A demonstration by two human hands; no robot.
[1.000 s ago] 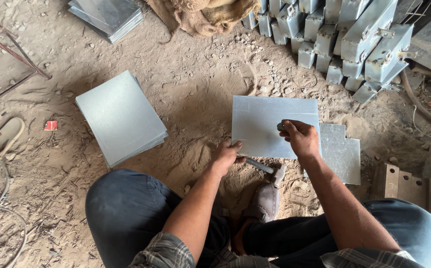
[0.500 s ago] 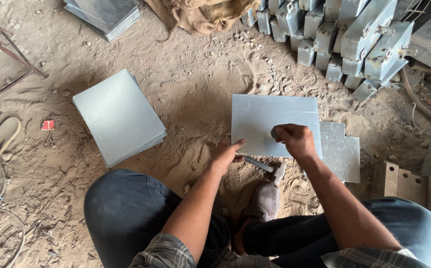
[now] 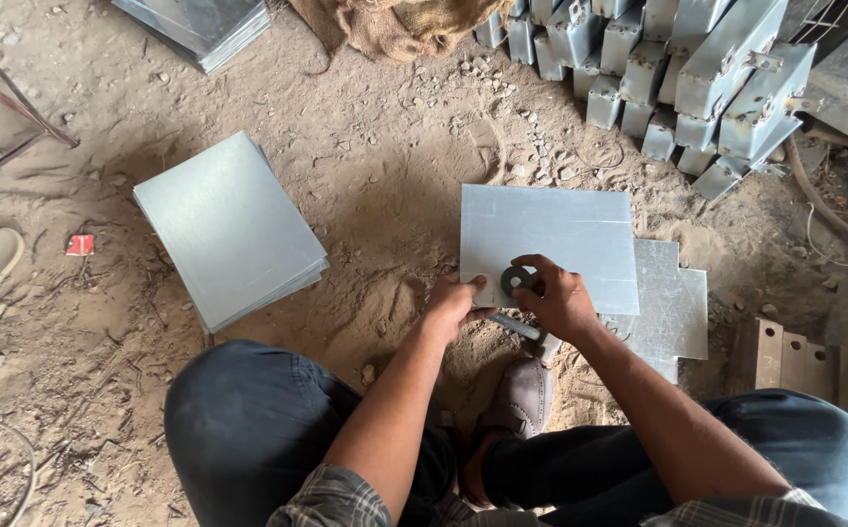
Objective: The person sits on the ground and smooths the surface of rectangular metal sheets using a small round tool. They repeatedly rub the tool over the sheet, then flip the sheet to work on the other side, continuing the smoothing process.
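A grey metal sheet (image 3: 551, 234) lies flat on the sandy ground in front of me. My right hand (image 3: 560, 298) rests on its near edge, fingertips pinching a dark metal ring (image 3: 516, 280) that sits on the sheet. My left hand (image 3: 455, 303) presses on the sheet's near left corner, right beside the ring. A short metal rod (image 3: 517, 326) lies under my hands at the sheet's edge. A notched metal sheet (image 3: 673, 307) lies partly beneath the flat one, to the right.
A stack of grey sheets (image 3: 228, 229) lies to the left. Folded metal boxes (image 3: 678, 68) are piled at the top right, burlap cloth (image 3: 394, 24) at top centre, more sheets (image 3: 199, 24) top left. My shoe (image 3: 523, 395) and knees are below.
My right hand slid left and nearer along the sheet, and the dark ring now shows at its fingertips. My left hand moved up onto the sheet's corner.
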